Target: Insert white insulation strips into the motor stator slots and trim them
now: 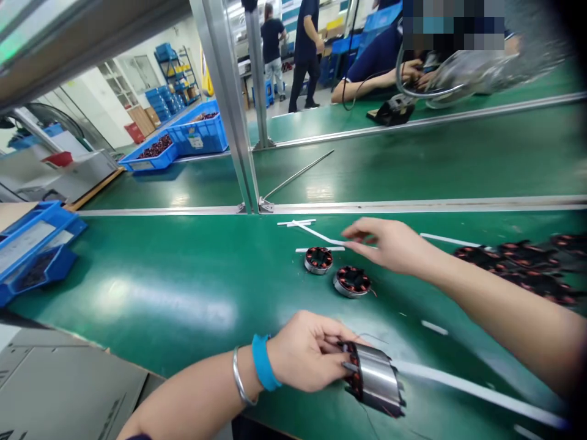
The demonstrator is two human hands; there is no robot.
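Note:
My left hand [305,354], with a blue wristband and a silver bangle, is closed on the near end of a large wound motor stator [378,380]. The stator lies on its side, its copper windings facing the fingers and thin wires trailing from it. Farther out, my right hand [394,244] pinches the end of a thin white strip [316,233] between thumb and fingers. Beneath that strip, other white strips [300,223] lie on the green table. Two small stators [318,261] [352,282] rest flat between my hands.
Several stators [532,256] sit at the right, near a long white strip [481,391]. An aluminium post [233,110] and rail [413,205] cross the bench. Blue bins [197,131] [41,244] stand left. Across the bench, a co-worker's forearm [371,85] rests beside a clear plastic bag.

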